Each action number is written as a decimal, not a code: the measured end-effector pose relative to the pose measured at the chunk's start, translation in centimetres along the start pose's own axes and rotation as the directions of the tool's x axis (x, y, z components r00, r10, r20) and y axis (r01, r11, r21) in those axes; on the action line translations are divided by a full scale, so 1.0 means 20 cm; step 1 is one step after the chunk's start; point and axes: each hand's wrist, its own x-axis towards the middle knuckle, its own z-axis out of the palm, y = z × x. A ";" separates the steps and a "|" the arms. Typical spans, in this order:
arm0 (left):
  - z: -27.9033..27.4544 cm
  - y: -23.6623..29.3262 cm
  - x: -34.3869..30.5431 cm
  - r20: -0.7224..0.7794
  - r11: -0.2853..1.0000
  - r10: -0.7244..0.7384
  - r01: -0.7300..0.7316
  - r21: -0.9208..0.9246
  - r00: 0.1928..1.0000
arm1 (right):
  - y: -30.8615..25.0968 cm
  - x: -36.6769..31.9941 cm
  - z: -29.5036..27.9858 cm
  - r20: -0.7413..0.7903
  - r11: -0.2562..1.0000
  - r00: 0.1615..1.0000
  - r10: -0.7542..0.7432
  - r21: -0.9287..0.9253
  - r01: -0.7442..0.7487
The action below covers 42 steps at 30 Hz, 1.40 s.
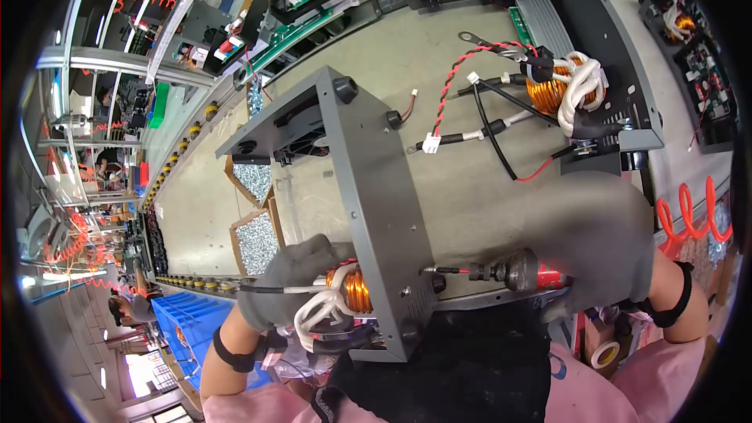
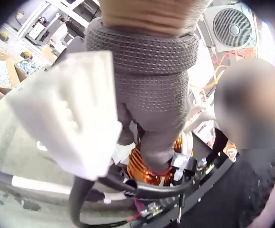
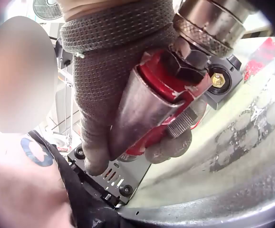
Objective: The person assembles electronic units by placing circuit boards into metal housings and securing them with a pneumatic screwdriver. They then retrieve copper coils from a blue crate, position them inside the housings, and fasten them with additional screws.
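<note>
A dark grey metal case stands on its side in front of me, black rubber feet on its outer face. My gloved left hand reaches to its inner side and holds a copper-wound coil with thick white leads. Seen from the left wrist, the glove's fingers lie against the copper winding. My gloved right hand, blurred in the head view, grips a red air screwdriver. The tool lies level, its bit pointing left with the tip right at a hole in the case's outer face.
A second open case with a coil, heatsink and loose cables lies at the back right. Cartons of screws stand at the left. A coiled orange air hose hangs at the right, a blue bin at the lower left.
</note>
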 end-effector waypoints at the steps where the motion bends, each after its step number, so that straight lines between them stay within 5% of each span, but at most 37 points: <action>1: 0.01 0.00 0.01 0.010 1.000 -0.005 0.004 0.001 1.000 | 0.01 0.01 0.01 -0.003 1.000 1.000 -0.025 0.004 0.025; 8: 0.08 0.03 -0.02 -0.027 0.999 -0.002 0.001 -0.046 1.000 | 0.06 0.06 0.01 -0.064 0.984 0.983 -0.171 -0.051 0.168; 11: 0.17 -0.01 -0.04 -0.028 0.957 -0.157 0.144 -0.253 0.987 | 0.06 0.06 0.00 -0.067 0.982 0.981 -0.180 -0.069 0.175; 13: 0.17 0.02 -0.02 -0.197 0.994 -0.053 0.033 -0.105 0.979 | 0.06 0.06 -0.01 -0.042 0.984 0.985 -0.168 -0.072 0.165; 16: 0.25 -0.07 -0.07 -0.236 0.998 -0.028 0.043 0.056 0.971 | 0.04 0.06 -0.04 0.008 0.985 0.989 -0.148 -0.085 0.149; 20: 0.18 -0.01 -0.01 -0.234 0.999 -0.009 0.021 0.048 0.972 | 0.02 0.06 -0.05 0.029 0.970 0.989 -0.147 -0.193 0.150; 22: 0.14 0.01 0.01 -0.204 0.985 0.118 -0.141 -0.101 0.972 | 0.02 0.07 -0.04 0.018 0.964 0.989 -0.149 -0.218 0.149; 26: 0.17 -0.01 0.02 -0.229 0.978 0.088 -0.128 -0.167 0.970 | -0.01 0.07 -0.03 -0.032 0.948 0.988 -0.154 -0.286 0.139; 28: 0.22 -0.07 -0.01 -0.114 0.994 -0.008 -0.004 -0.105 0.993 | -0.03 0.08 0.00 -0.081 0.937 0.981 -0.177 -0.320 0.143; 32: 0.17 -0.02 0.03 -0.149 0.997 0.075 -0.078 -0.019 0.986 | -0.04 0.09 0.05 -0.203 0.894 0.948 -0.245 -0.426 0.140; 35: 0.21 -0.05 -0.01 -0.179 0.984 -0.008 -0.024 -0.175 0.984 | -0.05 0.10 0.08 -0.260 0.856 0.929 -0.263 -0.507 0.101; 37: 0.22 -0.04 -0.01 -0.270 0.993 0.081 -0.102 -0.065 0.959 | -0.06 0.11 0.09 -0.270 0.850 0.926 -0.265 -0.519 0.092; 42: 0.20 -0.06 -0.03 -0.230 0.999 0.047 -0.050 -0.007 0.972 | -0.09 0.13 0.13 -0.303 0.795 0.911 -0.280 -0.605 0.043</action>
